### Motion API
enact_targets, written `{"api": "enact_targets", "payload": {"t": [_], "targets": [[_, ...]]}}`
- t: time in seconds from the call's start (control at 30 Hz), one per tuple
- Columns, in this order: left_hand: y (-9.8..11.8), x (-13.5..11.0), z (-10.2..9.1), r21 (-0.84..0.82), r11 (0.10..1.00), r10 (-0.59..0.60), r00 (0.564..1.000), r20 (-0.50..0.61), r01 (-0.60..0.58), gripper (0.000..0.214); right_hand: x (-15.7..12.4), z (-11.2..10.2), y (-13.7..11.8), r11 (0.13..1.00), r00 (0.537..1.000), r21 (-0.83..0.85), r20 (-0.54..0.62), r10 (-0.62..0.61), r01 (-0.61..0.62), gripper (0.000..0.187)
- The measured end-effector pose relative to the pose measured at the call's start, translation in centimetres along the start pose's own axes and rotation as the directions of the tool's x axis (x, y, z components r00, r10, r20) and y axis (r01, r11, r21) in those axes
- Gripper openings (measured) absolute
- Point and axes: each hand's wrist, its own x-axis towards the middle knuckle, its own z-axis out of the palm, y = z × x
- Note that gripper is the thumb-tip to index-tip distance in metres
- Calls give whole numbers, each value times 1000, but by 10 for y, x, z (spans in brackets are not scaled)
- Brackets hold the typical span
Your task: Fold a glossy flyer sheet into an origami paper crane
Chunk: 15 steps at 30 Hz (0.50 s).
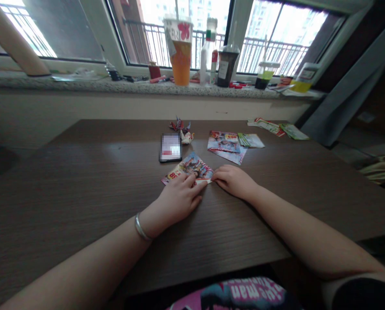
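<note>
A colourful printed sheet of paper, folded into a roughly triangular shape, lies on the table in front of me. My left hand rests over its near edge, fingers stretched out and flat on the paper, a silver bangle at the wrist. At the paper's right corner is my right hand, its fingers bent together and pinching that corner. Just beyond the paper lies a phone with its screen lit and blurred. Two small folded paper figures stand behind it, a dark red one and a whitish one.
More printed sheets lie right of the phone, beside green-and-white packets. Further packets sit at the table's far right. The windowsill beyond carries a tall cup of orange drink, bottles, a dark cup and pens.
</note>
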Motion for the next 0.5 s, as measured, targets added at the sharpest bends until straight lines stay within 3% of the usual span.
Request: {"api": "enact_targets", "payload": {"t": [0.5], "targets": [[2,0,3,-36,999,-13,1000,-10,13,39,-6,-6,11,1000,1000,-9,-13,20,-20,20]]}}
